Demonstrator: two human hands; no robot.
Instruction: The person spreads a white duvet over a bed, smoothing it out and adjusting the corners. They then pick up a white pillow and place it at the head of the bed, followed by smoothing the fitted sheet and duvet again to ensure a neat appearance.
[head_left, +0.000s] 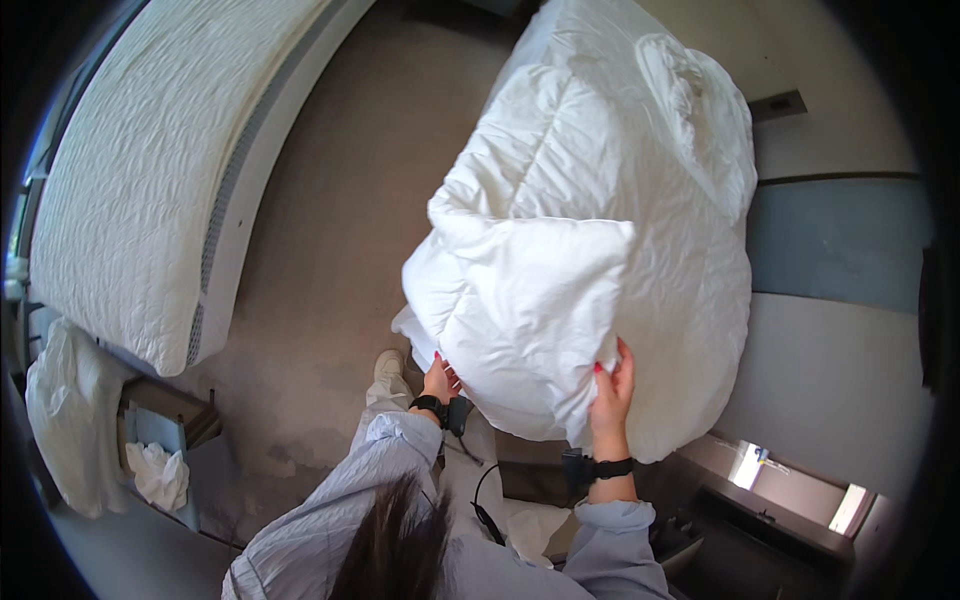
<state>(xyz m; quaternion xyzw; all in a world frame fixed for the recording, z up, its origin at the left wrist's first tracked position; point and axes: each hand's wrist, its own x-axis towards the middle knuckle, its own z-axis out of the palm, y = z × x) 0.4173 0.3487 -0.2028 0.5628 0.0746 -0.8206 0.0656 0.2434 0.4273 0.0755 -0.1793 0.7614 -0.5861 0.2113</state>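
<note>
A thick white quilted duvet (536, 292) lies bunched and folded over the bed in front of me. One flap of it is turned back, with a straight hem across the top. My right hand (613, 386) pinches the fabric at the flap's right side between thumb and fingers. At the lower left edge of the duvet is my left hand (441, 380), its fingers bent against the cloth; whether they grip it is hard to see. Both wrists carry black strapped devices.
A second bed with a white quilted cover (150, 172) stands to the left, beyond the brown floor (330, 187). Below it are a translucent plastic bag (75, 420) and a bin with crumpled white material (159, 476). A dark desk (765, 517) is at lower right; a black cable (486, 517) hangs before me.
</note>
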